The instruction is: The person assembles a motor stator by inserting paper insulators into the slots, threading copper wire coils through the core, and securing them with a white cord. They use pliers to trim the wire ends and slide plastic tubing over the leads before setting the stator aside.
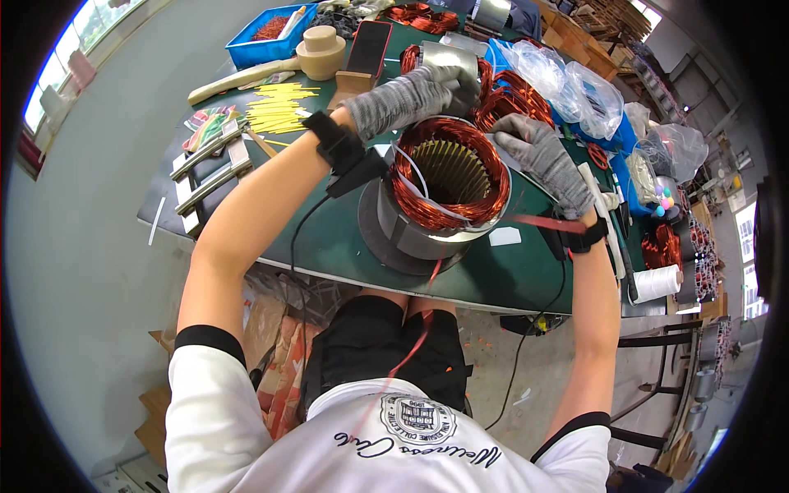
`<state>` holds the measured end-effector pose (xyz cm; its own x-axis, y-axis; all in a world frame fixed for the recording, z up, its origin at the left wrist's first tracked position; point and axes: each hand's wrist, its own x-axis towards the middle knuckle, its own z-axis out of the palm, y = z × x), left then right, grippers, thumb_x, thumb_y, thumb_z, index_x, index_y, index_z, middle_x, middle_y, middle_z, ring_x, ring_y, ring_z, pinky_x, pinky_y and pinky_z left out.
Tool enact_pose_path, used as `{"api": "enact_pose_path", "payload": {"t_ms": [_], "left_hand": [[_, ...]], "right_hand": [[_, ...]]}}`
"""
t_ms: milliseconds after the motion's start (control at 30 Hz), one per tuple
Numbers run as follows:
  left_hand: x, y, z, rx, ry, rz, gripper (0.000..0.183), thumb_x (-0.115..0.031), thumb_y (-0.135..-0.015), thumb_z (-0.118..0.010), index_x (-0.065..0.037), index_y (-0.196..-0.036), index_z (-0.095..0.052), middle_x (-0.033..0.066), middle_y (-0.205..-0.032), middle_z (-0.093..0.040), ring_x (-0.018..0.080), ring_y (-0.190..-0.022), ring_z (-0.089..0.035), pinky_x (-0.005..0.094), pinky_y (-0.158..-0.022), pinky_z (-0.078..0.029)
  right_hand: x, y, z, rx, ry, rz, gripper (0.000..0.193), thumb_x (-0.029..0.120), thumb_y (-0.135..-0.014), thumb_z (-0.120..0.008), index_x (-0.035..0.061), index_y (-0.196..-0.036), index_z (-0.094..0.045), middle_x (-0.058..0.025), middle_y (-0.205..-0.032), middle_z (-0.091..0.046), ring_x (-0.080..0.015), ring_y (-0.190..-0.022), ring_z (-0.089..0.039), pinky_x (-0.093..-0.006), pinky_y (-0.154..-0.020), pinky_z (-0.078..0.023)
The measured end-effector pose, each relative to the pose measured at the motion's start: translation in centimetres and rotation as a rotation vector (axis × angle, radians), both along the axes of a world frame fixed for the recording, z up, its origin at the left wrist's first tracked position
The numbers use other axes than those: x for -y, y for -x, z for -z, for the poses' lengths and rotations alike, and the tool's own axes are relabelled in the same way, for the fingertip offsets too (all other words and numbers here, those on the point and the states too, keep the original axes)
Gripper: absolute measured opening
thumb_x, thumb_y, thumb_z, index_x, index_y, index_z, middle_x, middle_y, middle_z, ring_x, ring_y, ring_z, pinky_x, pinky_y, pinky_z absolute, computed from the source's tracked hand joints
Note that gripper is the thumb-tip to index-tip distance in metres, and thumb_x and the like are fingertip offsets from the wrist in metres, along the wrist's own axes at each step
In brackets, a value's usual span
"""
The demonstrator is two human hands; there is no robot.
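Presently, the metal drum (399, 230) stands on the green table (325, 238) near its front edge; its copper winding (485, 197) is already seated around the mouth. A white tube (417, 171) arcs over the winding — apparently not yet tied down. Beside the winding, the gloved right hand (542, 156) has its fingers bent and slightly apart. Farther back, the gloved left hand (454, 89) curls beside a second drum (448, 56). Separate copper coils (519, 100) lie behind, unmounted. Hidden: the drum's lower interior and the left fingertips — whether those pinch anything cannot be told. Right fingertip contact is unclear. Plastic bags (538, 70) obscure items beneath.
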<state>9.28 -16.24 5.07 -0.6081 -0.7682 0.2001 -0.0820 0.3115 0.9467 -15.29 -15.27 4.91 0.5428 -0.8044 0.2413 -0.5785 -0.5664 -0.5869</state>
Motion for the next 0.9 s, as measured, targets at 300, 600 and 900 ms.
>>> {"api": "enact_pose_path", "payload": {"t_ms": [300, 600, 900], "left_hand": [[-2.3, 0.1, 2.1, 0.16, -0.054, -0.257, 0.024, -0.017, -0.092, -0.044, -0.005, -0.11, -0.052, 0.0038, -0.096, -0.056, 0.0096, -0.088, -0.053, 0.0218, -0.078, -0.045], [-1.7, 0.3, 1.8, 0.013, 0.05, 0.026, 0.031, -0.022, -0.091, -0.042, -0.005, -0.116, -0.052, 0.0047, -0.109, -0.056, 0.0111, -0.104, -0.05, 0.0258, -0.093, -0.038], [-1.4, 0.9, 2.8, -0.072, -0.089, -0.055, 0.027, -0.018, -0.092, -0.042, -0.003, -0.112, -0.054, 0.0043, -0.103, -0.058, 0.0092, -0.096, -0.051, 0.0258, -0.089, -0.042]], "right_hand": [[-0.1, -2.2, -0.8, -0.019, -0.188, -0.012, 0.011, 0.011, -0.085, -0.054, 0.0025, -0.09, -0.059, -0.0015, -0.078, -0.059, -0.0074, -0.071, -0.051, -0.0238, -0.066, -0.045], [0.1, -1.6, -0.3, 0.086, -0.108, -0.069, 0.009, 0.008, -0.084, -0.055, 0.0016, -0.089, -0.058, -0.0016, -0.076, -0.058, -0.0088, -0.072, -0.052, -0.0245, -0.068, -0.044], [0.4, -2.4, 0.1, 0.056, 0.1, -0.085, 0.011, 0.011, -0.084, -0.055, 0.0019, -0.089, -0.057, -0.0095, -0.076, -0.06, -0.0149, -0.07, -0.056, -0.0273, -0.068, -0.045]]}}
